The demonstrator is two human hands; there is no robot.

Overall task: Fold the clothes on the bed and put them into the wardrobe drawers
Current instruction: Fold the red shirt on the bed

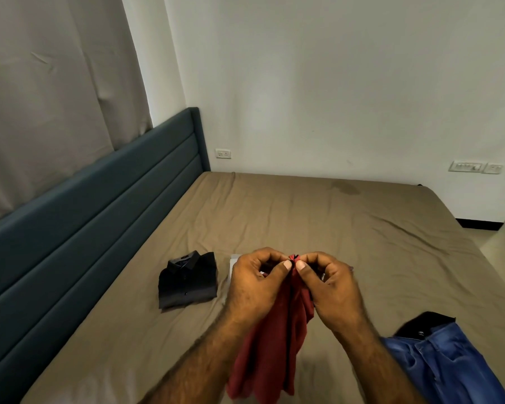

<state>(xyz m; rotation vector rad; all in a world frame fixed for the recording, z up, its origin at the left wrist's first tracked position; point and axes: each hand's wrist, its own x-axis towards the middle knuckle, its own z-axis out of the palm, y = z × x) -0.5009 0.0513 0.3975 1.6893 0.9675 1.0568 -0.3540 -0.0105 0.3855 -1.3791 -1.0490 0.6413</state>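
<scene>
Two bare forearms reach in from the bottom edge over a bed (pixel 318 223) covered in an olive-brown sheet. From left: a dark teal padded headboard (pixel 79 217) runs along the bed's side, below a pale curtain (pixel 47 91). Near it on the sheet lies a black shirt (pixel 187 279), already folded, collar up. Just right of it a white item (pixel 233 262) peeks out from behind the left hand (pixel 254 281). That hand pinches the top edge of a dark red garment (pixel 274 354) between thumb and curled fingers; the right hand (pixel 330 290), close beside it, pinches the same edge likewise. Red cloth hangs down between both wrists, held up above the sheet. At lower right, blue jeans (pixel 446 365) lie unfolded on the bed, touching a black garment (pixel 426 323). White wall sockets (pixel 223 153) sit behind.
</scene>
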